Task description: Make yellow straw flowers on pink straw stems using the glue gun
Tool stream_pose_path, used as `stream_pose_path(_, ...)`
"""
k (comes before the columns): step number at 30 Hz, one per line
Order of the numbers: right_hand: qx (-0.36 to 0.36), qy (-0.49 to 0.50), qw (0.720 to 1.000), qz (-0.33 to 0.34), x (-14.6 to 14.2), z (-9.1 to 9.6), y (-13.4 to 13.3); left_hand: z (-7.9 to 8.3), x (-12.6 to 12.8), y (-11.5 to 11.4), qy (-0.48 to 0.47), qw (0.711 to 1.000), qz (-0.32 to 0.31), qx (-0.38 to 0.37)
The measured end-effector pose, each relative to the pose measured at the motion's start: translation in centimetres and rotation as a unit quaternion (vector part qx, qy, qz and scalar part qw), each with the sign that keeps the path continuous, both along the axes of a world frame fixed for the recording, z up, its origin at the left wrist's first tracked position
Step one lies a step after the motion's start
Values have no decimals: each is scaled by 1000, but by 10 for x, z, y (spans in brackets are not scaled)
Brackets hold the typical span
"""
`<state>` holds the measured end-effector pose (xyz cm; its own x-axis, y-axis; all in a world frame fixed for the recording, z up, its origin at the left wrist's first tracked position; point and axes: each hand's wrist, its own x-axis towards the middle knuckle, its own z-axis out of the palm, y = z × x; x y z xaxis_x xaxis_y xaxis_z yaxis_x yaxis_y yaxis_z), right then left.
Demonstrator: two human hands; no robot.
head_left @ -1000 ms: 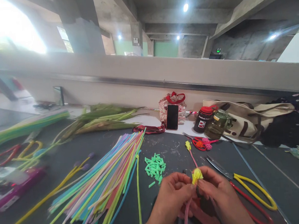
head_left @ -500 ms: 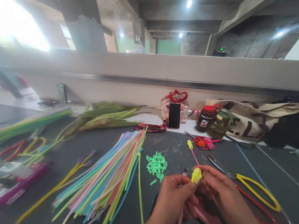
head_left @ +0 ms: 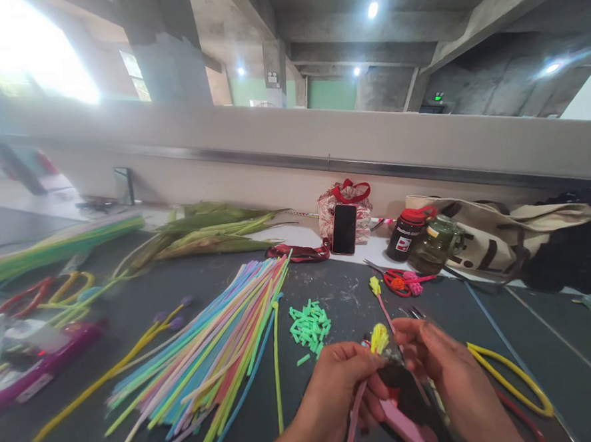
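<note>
Low in the middle of the view, my left hand (head_left: 335,385) pinches a pink straw (head_left: 355,414) topped with a frayed yellow tuft (head_left: 379,337). My right hand (head_left: 442,372) is closed beside it, fingers at a dark object just below the tuft; what it grips I cannot make out. A pink-handled tool (head_left: 408,431) lies under both hands. Yellow-handled scissors (head_left: 510,378) rest just right of my right hand.
On the dark table (head_left: 131,324) lie a fan of coloured straws (head_left: 218,346), green cut bits (head_left: 309,327), another tufted straw (head_left: 377,296) and red scissors (head_left: 397,283). Behind stand a phone (head_left: 345,228), two jars (head_left: 417,240), a canvas bag (head_left: 496,235). Green leaves (head_left: 206,233) and a pink case (head_left: 38,363) lie left.
My right hand has drawn slightly away from the yellow tuft, which now stands clear above my left fingers. The camera view shifted a little.
</note>
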<state>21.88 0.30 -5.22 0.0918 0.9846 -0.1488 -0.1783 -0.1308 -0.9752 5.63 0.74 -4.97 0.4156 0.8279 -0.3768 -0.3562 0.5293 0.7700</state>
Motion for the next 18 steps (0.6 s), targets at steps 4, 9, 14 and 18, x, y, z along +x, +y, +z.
stream_pose_path(4,1,-47,999,22,0,-1,1,-3,-2,2,-30,999,6,-24)
stream_pose_path(9,37,-215,968,127,-6,-1,-2,-9,-4,6,-63,998,4,-28)
stream_pose_path(14,150,-517,811,227,4,-6,-13,-4,-14,11,-117,986,72,-92)
stream_pose_path(18,196,-643,700,242,11,-20,-16,3,-18,13,-119,978,121,-124)
